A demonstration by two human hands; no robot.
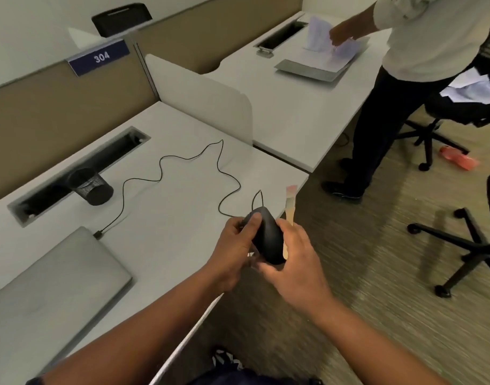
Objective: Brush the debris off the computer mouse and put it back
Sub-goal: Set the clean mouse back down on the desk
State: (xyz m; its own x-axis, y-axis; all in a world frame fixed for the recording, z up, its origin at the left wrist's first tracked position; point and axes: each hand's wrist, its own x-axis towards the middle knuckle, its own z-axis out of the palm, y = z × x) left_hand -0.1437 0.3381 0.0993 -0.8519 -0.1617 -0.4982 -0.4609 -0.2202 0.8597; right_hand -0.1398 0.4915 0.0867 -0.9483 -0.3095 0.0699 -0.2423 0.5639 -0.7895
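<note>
The left hand [235, 240] is wrapped around the computer mouse [267, 237], thumb laid over its top near the buttons, fingers under the far side — a grip that keeps the shell steady and turned up for cleaning. The right hand [294, 254] closes on the wooden handle of a brush [289, 207], whose pale bristles point up and away, and its fingers also touch the mouse's right flank and tail end, probably to help turn it. The mouse is held in the air just past the desk's [182, 212] near right corner, over the carpet, so loosened debris would likely fall to the floor rather than the desktop. Its cable [182, 159] trails back in loose loops across the desk towards the closed laptop [52, 279] at the left edge. A mesh pen cup [91, 186] lies tipped beside the cable slot along the back edge.
</note>
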